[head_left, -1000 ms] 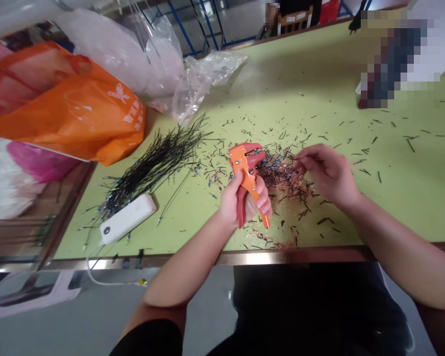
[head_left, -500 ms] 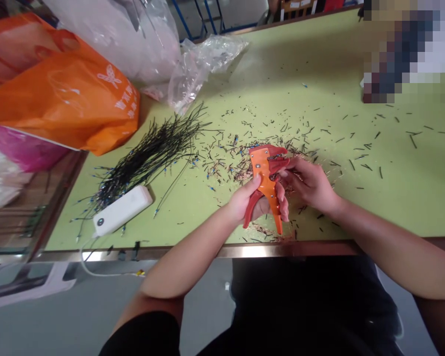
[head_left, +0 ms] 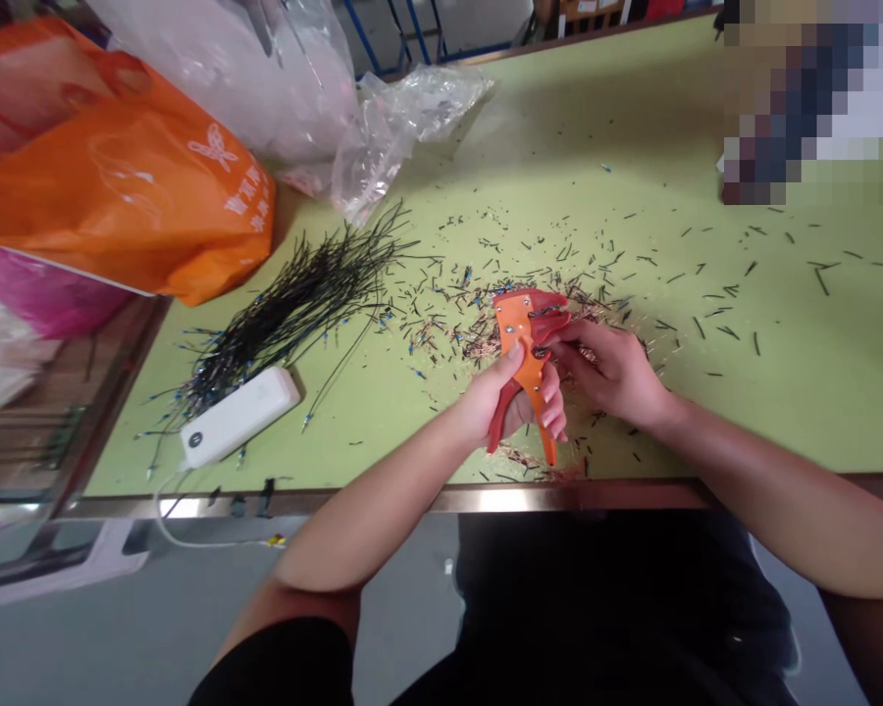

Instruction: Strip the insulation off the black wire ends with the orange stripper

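Note:
Wrapped round the handles of an orange and red wire stripper (head_left: 516, 328) is my left hand (head_left: 496, 387), with the thumb on the tool's body. The stripper's jaws face right, above the table. My right hand (head_left: 610, 368) is beside those jaws, its thumb and fingers pinched together; what they hold is too small to make out. Under and around both hands lie many short black insulation scraps (head_left: 478, 343) and copper-coloured strands. To the left lies a bundle of black wires (head_left: 301, 294), several with blue tips.
A white power bank (head_left: 242, 417) with a cable lies at the table's front left. Behind the wires stand an orange bag (head_left: 147, 186) and clear plastic bags (head_left: 404, 123). The metal front edge (head_left: 515, 498) of the green table runs close to my forearms.
The stripper's handles are slightly closer together now, with my left fingers drawn in. My right hand has shifted a little to the left, staying by the jaws.

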`<state>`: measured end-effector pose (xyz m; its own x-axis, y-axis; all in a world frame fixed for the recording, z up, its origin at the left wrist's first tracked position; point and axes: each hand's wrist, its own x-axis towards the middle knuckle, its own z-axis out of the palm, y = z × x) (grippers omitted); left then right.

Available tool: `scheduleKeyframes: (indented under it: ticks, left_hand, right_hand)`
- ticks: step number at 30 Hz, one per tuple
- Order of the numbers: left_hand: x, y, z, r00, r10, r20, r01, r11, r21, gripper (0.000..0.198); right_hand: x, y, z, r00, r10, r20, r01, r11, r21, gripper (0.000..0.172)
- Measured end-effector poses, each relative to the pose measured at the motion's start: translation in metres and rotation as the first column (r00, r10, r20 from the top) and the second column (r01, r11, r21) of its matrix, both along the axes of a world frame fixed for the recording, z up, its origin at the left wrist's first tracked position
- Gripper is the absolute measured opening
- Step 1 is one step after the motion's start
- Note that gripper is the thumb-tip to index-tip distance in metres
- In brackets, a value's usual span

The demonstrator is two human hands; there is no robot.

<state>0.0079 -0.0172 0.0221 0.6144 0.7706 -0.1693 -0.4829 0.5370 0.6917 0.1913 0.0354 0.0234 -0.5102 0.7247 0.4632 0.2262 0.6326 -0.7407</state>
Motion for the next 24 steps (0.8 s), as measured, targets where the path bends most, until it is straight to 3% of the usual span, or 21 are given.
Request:
scheduleKeyframes:
  ticks: [24]
  left_hand:
    - [0.0009, -0.0016, -0.0036, 1.000, 0.010, -0.023, -0.010, 1.000, 0.000, 0.074]
  right_hand:
    - [-0.0015, 0.0003, 0.0000, 0.998, 0.045, 0.044, -0.048, 0.996, 0.081, 0.016]
